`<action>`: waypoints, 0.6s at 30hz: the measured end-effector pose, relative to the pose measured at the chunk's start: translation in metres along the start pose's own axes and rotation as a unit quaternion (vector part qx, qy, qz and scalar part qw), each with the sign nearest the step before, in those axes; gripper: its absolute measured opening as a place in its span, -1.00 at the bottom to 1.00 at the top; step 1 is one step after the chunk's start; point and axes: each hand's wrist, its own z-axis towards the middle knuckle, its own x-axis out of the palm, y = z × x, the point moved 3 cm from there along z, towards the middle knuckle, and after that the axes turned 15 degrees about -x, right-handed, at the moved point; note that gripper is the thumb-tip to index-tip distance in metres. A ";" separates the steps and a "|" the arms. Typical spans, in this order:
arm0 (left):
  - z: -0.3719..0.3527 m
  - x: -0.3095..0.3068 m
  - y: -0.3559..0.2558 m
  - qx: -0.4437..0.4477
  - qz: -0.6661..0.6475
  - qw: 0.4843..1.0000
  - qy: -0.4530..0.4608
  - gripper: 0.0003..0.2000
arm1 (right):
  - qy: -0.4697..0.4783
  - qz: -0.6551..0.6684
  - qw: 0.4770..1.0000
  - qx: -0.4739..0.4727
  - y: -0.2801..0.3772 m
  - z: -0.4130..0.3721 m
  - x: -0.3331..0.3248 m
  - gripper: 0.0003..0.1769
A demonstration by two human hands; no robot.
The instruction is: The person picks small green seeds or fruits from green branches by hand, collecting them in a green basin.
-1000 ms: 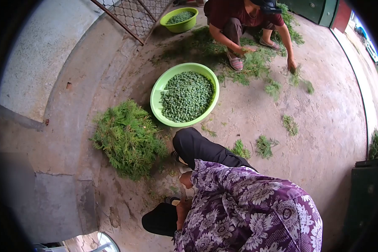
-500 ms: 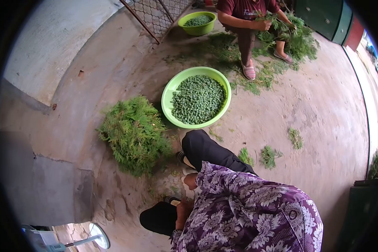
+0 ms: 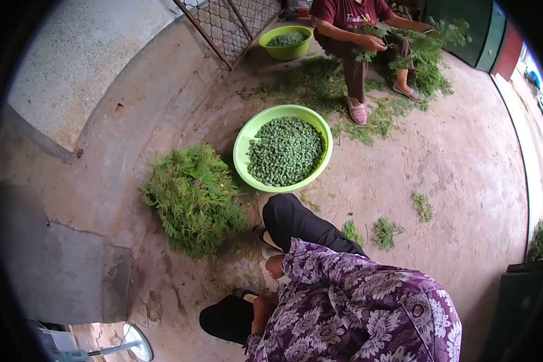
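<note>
The basin (image 3: 240, 158) is smooth, glossy green plastic, the floor (image 3: 458, 163) rough, matt, cracked concrete, the blouse (image 3: 368, 308) soft printed cloth, the mesh (image 3: 238, 18) thin metal wire, the sprigs (image 3: 193, 196) feathery and matt.

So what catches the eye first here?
The lime-green basin full of small round green fruits, at centre on the concrete floor. Left of it lies a bushy pile of green sprigs. In the foreground is a purple floral top, and at the top another person handles sprigs.

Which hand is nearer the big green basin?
Right. The right hand is apart from the big green basin, just past a trouser leg; the left hand lies farther back.
</note>
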 end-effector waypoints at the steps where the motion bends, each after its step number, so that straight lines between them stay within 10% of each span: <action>1: -0.001 -0.004 -0.005 0.026 0.022 0.999 0.002 -0.70 | 0.013 0.000 1.000 -0.008 0.001 -0.001 -0.002 -0.72; 18: -0.003 -0.008 -0.003 -0.046 -0.038 0.994 0.088 -0.69 | -0.028 -0.002 0.999 0.015 0.007 -0.004 -0.015 -0.74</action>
